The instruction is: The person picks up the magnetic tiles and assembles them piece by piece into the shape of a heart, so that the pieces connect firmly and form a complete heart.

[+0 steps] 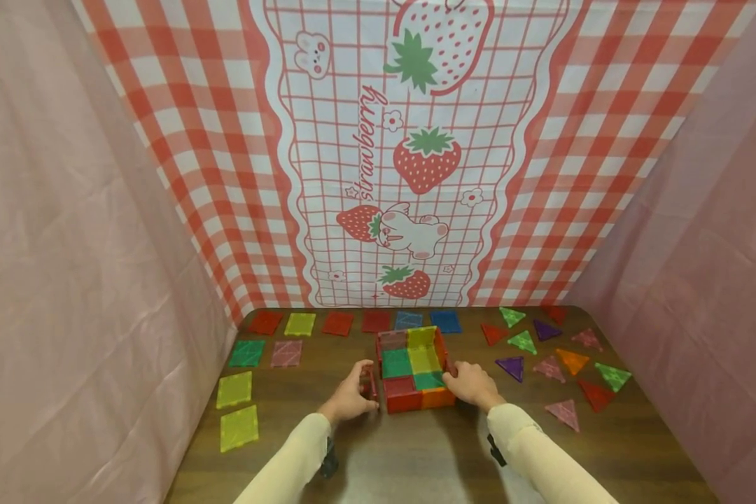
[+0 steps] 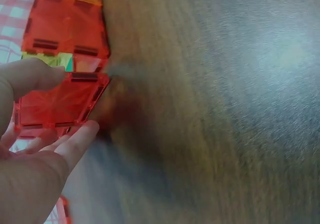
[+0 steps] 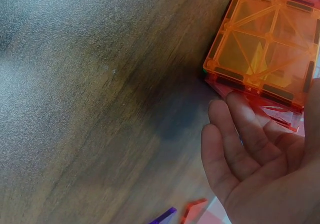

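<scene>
While pinching a translucent red square plastic tile in the left hand, open multicoloured plastic-tile box just right of it, touched by the right hand with loosely straight fingers

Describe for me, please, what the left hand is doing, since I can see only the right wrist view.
Observer: The left hand is holding a red tile just to the left of the open box of tiles.
Operator: Thank you. Could you tell me what lies beyond the box?
Observer: A row of square tiles runs along the far edge of the table, with a dark blue tile at its right end.
Operator: And may I ask which colour I am missing among the pieces to the right?
Observer: Green: three green triangles lie there, among pieces of other colours.
</scene>
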Motion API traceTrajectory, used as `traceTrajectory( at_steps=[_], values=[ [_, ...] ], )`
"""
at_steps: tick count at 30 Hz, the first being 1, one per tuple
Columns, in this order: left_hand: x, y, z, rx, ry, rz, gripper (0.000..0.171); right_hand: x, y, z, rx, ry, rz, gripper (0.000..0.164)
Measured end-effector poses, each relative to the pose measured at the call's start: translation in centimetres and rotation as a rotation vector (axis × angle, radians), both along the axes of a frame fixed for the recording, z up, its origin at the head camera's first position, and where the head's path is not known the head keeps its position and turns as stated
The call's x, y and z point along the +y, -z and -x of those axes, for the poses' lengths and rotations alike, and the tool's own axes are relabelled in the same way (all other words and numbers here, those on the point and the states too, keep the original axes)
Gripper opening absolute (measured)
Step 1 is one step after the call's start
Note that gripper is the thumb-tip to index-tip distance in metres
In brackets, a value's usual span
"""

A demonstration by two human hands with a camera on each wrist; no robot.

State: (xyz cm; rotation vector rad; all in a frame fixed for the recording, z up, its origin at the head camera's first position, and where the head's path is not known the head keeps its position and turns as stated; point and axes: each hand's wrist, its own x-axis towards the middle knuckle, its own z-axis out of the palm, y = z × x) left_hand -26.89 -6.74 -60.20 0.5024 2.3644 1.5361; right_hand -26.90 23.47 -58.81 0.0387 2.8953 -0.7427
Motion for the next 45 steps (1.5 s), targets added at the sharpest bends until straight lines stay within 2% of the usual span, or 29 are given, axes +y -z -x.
traceTrajectory(
  at_steps=[3,16,25,30,36,38,41,45],
  values=[
    [0.3,0.2,0.0,-0.033,-0.008,-0.003,0.088,0.0,0.1,0.1,0.001,0.004,0.007,0.024],
    [1.4,0.7,0.2,-0.069,-0.048,-0.047,0.082,-0.1,0.2,0.1,0.006,0.013,0.014,0.024],
    [1.9,1.3,-0.3,-0.054,-0.055,-0.034,0.079,-0.1,0.1,-0.1,-0.003,0.016,0.016,0.024],
    [2.2,1.2,-0.4,-0.048,-0.058,-0.037,0.073,0.0,0.1,-0.1,-0.005,0.017,0.018,0.024],
    [2.8,0.6,-0.4,-0.134,-0.125,-0.131,0.057,0.0,0.2,-0.1,0.004,0.015,0.022,0.024],
    [2.9,0.5,-0.4,-0.168,-0.130,-0.159,0.056,0.0,0.2,0.0,0.006,0.016,0.025,0.026],
    [2.9,0.4,-0.5,-0.163,-0.132,-0.118,0.061,-0.1,0.5,0.0,0.004,0.023,0.028,0.029],
    [2.9,0.1,-0.5,-0.102,-0.146,0.010,0.064,-0.4,0.8,0.1,0.005,0.033,0.014,0.033]
  ],
)
